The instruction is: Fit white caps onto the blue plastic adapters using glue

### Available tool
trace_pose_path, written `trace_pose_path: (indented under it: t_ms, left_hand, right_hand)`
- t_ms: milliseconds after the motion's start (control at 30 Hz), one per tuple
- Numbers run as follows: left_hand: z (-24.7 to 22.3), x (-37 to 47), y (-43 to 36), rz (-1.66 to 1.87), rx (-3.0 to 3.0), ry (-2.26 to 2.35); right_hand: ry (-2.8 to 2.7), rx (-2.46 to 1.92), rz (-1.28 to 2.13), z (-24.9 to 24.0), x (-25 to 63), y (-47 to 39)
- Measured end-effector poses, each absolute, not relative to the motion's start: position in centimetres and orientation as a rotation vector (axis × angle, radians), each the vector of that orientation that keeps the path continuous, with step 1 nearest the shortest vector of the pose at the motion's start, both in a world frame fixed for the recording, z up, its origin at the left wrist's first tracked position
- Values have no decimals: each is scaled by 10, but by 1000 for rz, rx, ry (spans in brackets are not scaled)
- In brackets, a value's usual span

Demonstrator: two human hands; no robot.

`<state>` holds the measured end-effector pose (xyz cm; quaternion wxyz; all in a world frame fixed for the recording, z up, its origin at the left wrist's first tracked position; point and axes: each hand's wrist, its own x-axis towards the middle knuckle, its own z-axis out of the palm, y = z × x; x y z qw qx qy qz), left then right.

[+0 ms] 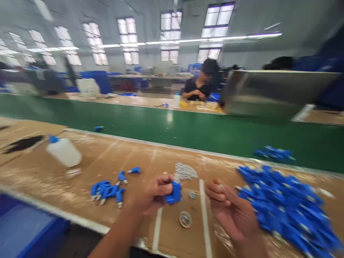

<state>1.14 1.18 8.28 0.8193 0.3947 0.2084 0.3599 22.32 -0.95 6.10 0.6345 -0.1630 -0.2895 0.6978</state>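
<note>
Near the bottom middle, my left hand [158, 193] grips a blue plastic part [174, 192] with a whitish tip pointing up. To its right, my right hand [231, 208] has its fingers pinched together; a small pale piece shows at the fingertips and a thin stick extends left, both too blurred to identify. A small round dish [185, 219] lies on the cardboard between the hands. Behind them is a pile of small grey pieces [185, 171]. Several blue parts [106, 190] lie left of my left hand, and a large heap of blue parts [290, 208] is at the right.
A white bottle with a blue cap [64, 152] stands at the left of the cardboard-covered table [139, 157]. Beyond runs a green belt [161, 123] carrying more blue parts [274, 153]. A person [199, 84] sits across. A blue bin [29, 229] is at the lower left.
</note>
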Motion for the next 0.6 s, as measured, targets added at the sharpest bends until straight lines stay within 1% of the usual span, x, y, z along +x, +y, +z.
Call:
trace_pose_path:
  t_ms: [67, 167, 333, 467, 600]
  left_hand:
    - [79, 27, 34, 646, 844, 389]
    - [81, 32, 38, 555, 883, 380]
    - [83, 36, 28, 527, 835, 461]
    - [78, 41, 30, 495, 798, 448]
    - [76, 42, 27, 515, 741, 491]
  right_hand:
    - [-443, -310, 1665, 62, 248, -27]
    - [-143, 2, 1849, 66, 247, -35]
    - [-130, 254, 1907, 65, 233, -37]
    - [-134, 235, 1869, 61, 235, -37]
    - [-139, 92, 1837, 60, 236, -37]
